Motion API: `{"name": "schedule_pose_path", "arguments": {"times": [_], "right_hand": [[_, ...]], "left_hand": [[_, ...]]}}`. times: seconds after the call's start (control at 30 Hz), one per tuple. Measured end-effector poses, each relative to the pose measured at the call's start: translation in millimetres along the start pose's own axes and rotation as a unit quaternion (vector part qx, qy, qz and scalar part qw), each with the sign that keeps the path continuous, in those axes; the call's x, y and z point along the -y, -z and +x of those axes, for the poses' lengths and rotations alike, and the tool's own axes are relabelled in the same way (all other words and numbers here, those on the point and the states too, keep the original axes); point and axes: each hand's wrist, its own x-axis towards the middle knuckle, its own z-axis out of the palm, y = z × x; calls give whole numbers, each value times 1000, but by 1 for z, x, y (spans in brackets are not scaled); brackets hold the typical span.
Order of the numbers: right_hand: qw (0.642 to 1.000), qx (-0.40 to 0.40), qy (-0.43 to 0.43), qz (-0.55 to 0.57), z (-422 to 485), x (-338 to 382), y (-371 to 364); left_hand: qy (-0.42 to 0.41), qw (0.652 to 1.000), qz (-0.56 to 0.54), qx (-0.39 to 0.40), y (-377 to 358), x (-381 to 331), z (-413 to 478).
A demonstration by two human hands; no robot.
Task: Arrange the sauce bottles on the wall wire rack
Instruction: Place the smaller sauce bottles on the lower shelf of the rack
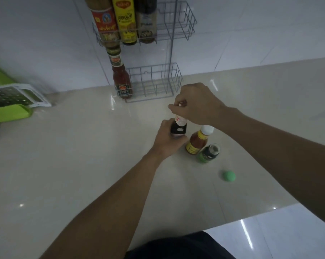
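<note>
Glossy pale stone-look counter (73, 156) against white glazed wall tile; smooth, hard, reflective throughout. Item in hand: dark sauce bottle (178, 128), glass by its look, narrow-necked, paper label, standing on the counter. Left hand (166, 140) wrapped closed around its body; right hand (193, 101) pinched shut on the neck top or cap, which the fingers hide. Just right of the grip: orange sauce bottle (197, 142), rounded shoulders, white cap, yellow label; beside that, small green-labelled jar (209, 153), apparently uncapped, with a loose green cap (229, 176) lying further right, apart. Beyond the grip: wall wire rack (158, 81), thin coated wire, open grid. Its lower basket holds one red chilli sauce bottle (121, 79) at the left end; its upper basket holds three tall bottles (124, 23) packed together. Left of everything: green and white grater (14, 101). Risks, as judged: a slick glass body could slip on lifting; the right forearm could topple the orange bottle or open jar, spilling it; the base could catch on the basket's front wire; the neck could knock the upper basket.
</note>
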Motion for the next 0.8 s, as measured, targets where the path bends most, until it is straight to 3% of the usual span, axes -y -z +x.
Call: {"name": "schedule_pose_path", "arguments": {"times": [0.1,0.2,0.3,0.43,0.53,0.63,0.7,0.8], "right_hand": [[996,-6,87,-31,15,12,21],[985,1,136,-103,31,21,44],[974,-13,92,-207,43,27,57],[944,52,53,-323,59,45,56],[977,58,26,-206,70,52,67],[984,-18,114,-138,72,51,69],[973,-25,108,-201,73,49,67],[955,34,18,-296,77,56,52]], "left_hand": [[5,995,-60,-85,11,-11,-3],[-5,990,-80,-119,23,-26,-2],[-23,984,-46,-170,33,-43,-1],[3,968,14,-252,38,-52,-5],[-3,983,-33,-182,54,-55,-6],[-3,991,-95,-92,74,-64,-3],[-4,988,-60,-143,75,-67,-1],[15,972,30,-232,67,-57,-3]]}}
